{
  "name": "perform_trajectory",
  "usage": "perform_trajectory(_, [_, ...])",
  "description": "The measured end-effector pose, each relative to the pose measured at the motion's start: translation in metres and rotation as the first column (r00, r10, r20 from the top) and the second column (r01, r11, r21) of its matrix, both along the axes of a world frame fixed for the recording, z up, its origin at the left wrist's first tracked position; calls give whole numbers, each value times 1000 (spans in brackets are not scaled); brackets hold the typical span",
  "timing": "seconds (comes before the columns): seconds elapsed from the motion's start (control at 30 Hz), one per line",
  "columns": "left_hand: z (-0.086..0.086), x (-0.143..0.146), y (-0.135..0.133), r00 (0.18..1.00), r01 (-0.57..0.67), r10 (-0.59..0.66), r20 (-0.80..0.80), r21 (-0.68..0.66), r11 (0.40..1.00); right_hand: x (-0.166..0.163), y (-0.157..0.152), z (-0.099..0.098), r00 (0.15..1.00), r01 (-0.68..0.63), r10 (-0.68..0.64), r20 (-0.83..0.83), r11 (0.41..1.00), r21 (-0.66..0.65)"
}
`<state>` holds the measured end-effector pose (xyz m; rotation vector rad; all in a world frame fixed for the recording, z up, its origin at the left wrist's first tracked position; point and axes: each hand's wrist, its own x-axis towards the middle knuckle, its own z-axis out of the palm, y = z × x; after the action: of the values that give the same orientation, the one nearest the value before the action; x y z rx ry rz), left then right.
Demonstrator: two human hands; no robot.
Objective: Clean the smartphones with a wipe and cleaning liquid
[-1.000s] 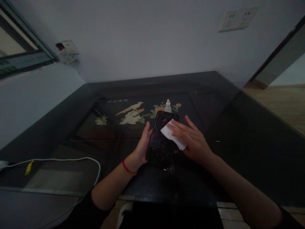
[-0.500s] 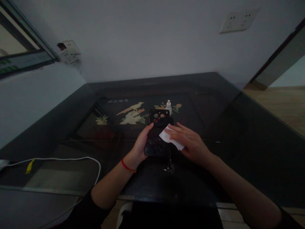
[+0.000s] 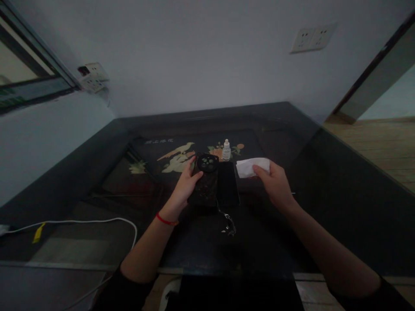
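a phone handled over a dark table (image 3: 324, 216); clock directions are read from the phone, 12 o'clock pointing away from the wearer. the phone (image 3: 205, 185), its round camera ring facing up, is gripped along its 9 o'clock edge by the partly closed left hand (image 3: 186, 183), thumb laid on its back; whether it touches the table cannot be told. the right hand (image 3: 278, 185), at 3 o'clock, is curled and pinches a white tissue (image 3: 251, 167), thumb on top, the other fingers largely hidden. just beside the phone at 3 o'clock lies a dark rectangular slab (image 3: 229, 185). a small white-capped bottle (image 3: 226, 152) stands upright at 1 o'clock; a beaded charm (image 3: 231, 224) trails toward 5 o'clock.
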<state>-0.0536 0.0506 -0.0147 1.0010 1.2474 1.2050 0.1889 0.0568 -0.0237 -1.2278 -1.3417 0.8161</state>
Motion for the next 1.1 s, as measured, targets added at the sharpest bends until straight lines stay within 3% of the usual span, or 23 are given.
perform_trajectory(0.07, [-5, -12, 9, 969, 18, 11, -247, 116, 993, 0, 0, 0, 999, 6, -6, 36, 1000, 14])
perform_trajectory(0.17, [-15, -21, 16, 789, 67, 84, -609, 221, 973, -1, -1, 3, 994, -11, 10, 108, 1000, 11])
perform_trajectory(0.23, [-21, -21, 18, 722, 108, 68, -688, 209, 972, -1, -1, 4, 988, -17, 15, 153, 1000, 11])
perform_trajectory(0.43, [-27, -17, 12, 560, 179, 21, -828, 146, 973, 0, 0, 6, 985, -20, 13, 171, 999, 35])
perform_trajectory(0.67, [-18, -17, -4, 200, 124, -4, -980, 22, 992, -2, 1, 3, 977, -56, 51, 207, 998, 18])
perform_trajectory(0.77, [-16, -14, -7, 86, 112, -6, -996, 4, 994, -1, 2, 0, 971, -34, 31, 235, 999, 9])
perform_trajectory(0.93, [-16, -12, -8, -25, 113, 6, -1000, 3, 994, 0, 4, -1, 970, -39, 34, 240, 999, 17])
perform_trajectory(1.1, [-14, -6, -10, -65, 117, 61, -996, 53, 992, 0, 4, -1, 972, -37, 31, 233, 999, 21])
